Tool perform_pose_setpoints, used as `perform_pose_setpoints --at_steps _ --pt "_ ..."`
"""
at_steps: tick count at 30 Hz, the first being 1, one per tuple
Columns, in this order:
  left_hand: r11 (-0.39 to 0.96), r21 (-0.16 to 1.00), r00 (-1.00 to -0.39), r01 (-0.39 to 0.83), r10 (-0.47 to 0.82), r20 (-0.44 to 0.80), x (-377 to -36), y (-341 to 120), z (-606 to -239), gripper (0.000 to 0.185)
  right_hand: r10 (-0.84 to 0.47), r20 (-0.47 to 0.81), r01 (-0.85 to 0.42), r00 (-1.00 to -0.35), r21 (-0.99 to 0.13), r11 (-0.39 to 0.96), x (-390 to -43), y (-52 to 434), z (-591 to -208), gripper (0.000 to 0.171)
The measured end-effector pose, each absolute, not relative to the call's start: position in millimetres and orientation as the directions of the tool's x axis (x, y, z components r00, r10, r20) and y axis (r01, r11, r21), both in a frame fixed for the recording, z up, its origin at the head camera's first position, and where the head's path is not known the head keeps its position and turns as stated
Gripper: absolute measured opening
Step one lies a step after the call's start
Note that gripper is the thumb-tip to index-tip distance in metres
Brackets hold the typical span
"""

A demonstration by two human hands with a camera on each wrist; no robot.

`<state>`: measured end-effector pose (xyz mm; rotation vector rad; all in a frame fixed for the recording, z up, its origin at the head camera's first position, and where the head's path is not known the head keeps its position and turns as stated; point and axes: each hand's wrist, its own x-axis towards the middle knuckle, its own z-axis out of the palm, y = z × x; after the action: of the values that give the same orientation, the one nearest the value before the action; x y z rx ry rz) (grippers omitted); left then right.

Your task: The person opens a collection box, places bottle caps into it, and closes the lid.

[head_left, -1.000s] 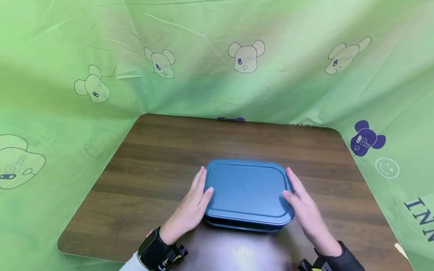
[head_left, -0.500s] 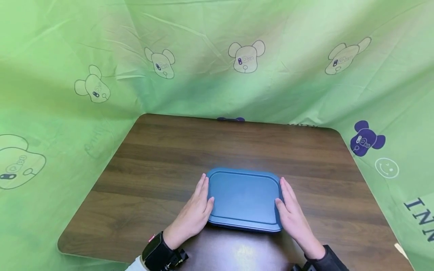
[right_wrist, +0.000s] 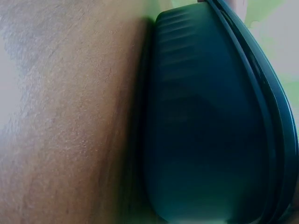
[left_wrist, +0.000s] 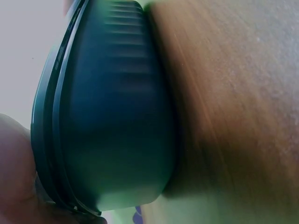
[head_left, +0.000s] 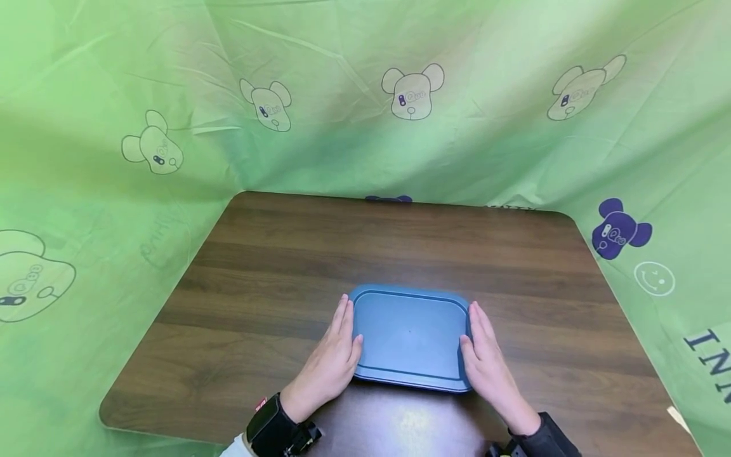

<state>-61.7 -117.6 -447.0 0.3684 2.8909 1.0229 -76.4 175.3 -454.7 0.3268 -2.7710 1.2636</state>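
Note:
A blue rectangular container with its lid on (head_left: 410,333) sits flat on the brown wooden table (head_left: 297,254), near the front middle. My left hand (head_left: 342,333) lies against its left side, fingers straight along the edge and thumb touching the lid rim. My right hand (head_left: 476,336) mirrors it on the right side. The left wrist view shows the container's dark ribbed wall (left_wrist: 117,107) up close, with a bit of my hand (left_wrist: 14,158) at the rim. In the right wrist view the same wall (right_wrist: 201,121) stands on the wood (right_wrist: 70,116).
Green cloth printed with bear faces (head_left: 342,127) hangs round the table's back and both sides. The table's rounded front-left corner (head_left: 114,412) is near my left wrist. Black bands sit on both wrists.
The container, held higher and nearer the camera a second ago, has come down onto the table. Both hands came down with it and stay flat against its sides.

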Motion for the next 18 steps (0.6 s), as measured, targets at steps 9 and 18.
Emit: perform_pose_setpoints --at_steps 9,18 --pt "0.768 0.607 -0.973 0.202 0.226 0.039 -63.3 -119.2 -450.0 0.064 -0.149 0.119 -0.188 -0.982 -0.725 0.663 -79.7 174.7 -456.9 0.059" --pt "0.779 0.579 -0.970 0.242 0.217 0.114 -80.7 -125.9 -445.8 0.059 -0.161 0.086 -0.174 -0.983 -0.706 0.686 -83.3 177.1 -454.9 0.063"
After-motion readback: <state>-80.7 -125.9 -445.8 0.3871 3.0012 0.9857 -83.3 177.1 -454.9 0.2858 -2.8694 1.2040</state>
